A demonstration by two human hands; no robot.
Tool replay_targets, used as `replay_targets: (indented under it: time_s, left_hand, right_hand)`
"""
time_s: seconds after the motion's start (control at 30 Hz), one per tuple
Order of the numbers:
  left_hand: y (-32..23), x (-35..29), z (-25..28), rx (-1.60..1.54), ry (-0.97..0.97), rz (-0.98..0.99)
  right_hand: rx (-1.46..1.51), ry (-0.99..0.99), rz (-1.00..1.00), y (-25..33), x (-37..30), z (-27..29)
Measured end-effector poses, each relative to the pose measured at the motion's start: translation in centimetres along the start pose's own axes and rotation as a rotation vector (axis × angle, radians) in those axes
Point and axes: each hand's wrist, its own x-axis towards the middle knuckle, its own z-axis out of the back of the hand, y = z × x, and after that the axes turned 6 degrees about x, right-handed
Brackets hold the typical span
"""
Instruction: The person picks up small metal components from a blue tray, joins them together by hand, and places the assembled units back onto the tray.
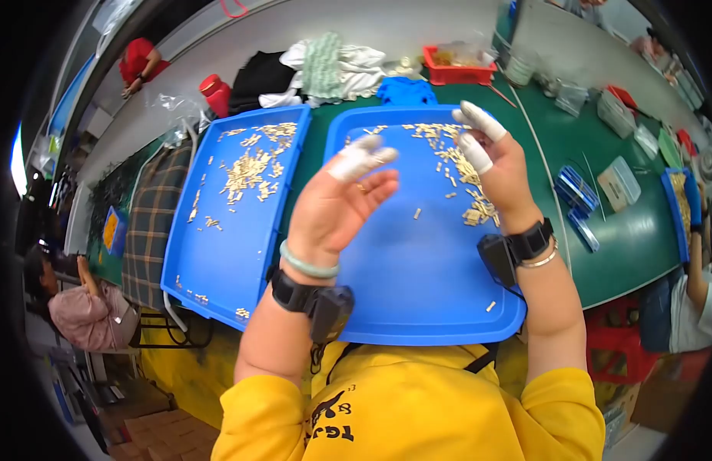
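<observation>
Plainly, the person's two hands hover raised above a blue plastic tray (pixel 417 292) that rests on the green table (pixel 632 238) and juts over its near edge toward the yellow sweatshirt (pixel 417 407). The left hand (pixel 336 203) has its fingers loosely curled and apart, a white finger cot on the tip at about 1 o'clock of the palm; whether it pinches one of the pieces cannot be told. The right hand (pixel 494 165) shows two cot-covered fingertips held slightly apart, pointing toward 11 o'clock, with nothing visibly between them. The small tan pieces (pixel 456 165) lie scattered across the far part of this tray, thickest toward 1 o'clock just beside the right hand, with single strays near the middle and at 5 o'clock. They look tiny, stiff and very light, likely to skid on the smooth tray floor, so each seems best taken by a fingertip pinch across its short sides, the cots giving grip. A second blue tray (pixel 217 253) sits at 9 o'clock, touching the first along one edge, holding its own heap of pieces. Beyond, at 12 o'clock, lie folded cloths (pixel 325 69) and a red bin (pixel 456 73).
</observation>
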Motion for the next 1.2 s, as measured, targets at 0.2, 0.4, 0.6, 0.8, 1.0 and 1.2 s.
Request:
replay_targets:
  time_s: [0.2, 0.4, 0.6, 0.8, 1.0, 1.2]
  left_hand:
    - [6.6, 3.8, -3.4, 1.504, 0.331, 0.178]
    - [9.6, 5.6, -5.6, 2.243, 0.453, 0.179]
    - [10.4, 7.2, -6.7, 2.364, 0.465, 0.251]
    - [11.5, 6.9, -6.1, 2.38, 0.57, -0.015]
    - [11.1, 4.7, -6.3, 2.483, 0.719, -0.184]
    - [10.4, 4.7, -4.5, 2.505, 0.65, -0.279]
  right_hand:
    - [0.198, -0.184, -0.146, -0.1, 0.3, 0.3]
    - [0.134, -0.174, -0.132, -0.4, 0.2, 0.6]
    - [0.089, -0.137, -0.082, -0.5, 0.1, 0.5]
    - [0.122, -0.106, -0.089, -0.3, 0.3, 0.6]
    - [0.114, -0.105, -0.056, -0.2, 0.0, 0.5]
    - [0.129, -0.13, -0.09, -0.5, 0.2, 0.3]
